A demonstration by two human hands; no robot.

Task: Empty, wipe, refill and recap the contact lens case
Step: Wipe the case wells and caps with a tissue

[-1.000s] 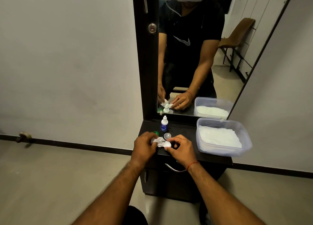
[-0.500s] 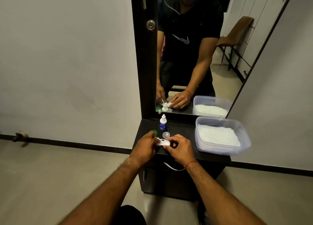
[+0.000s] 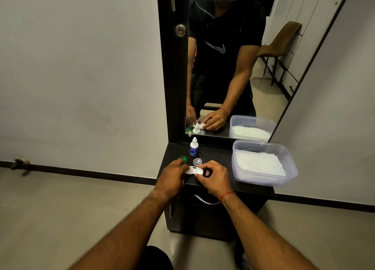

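Two hands curled at the lens case [image 3: 196, 170] on the dark cabinet top [image 3: 215, 154], left hand [image 3: 172, 174] pinching white tissue [image 3: 188, 171] at one well, right hand [image 3: 215, 178] gripping the other end.

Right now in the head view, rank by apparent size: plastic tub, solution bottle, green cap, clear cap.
1. plastic tub
2. solution bottle
3. green cap and clear cap: about alike; the left hand covers part of the green cap, so I won't rank them.
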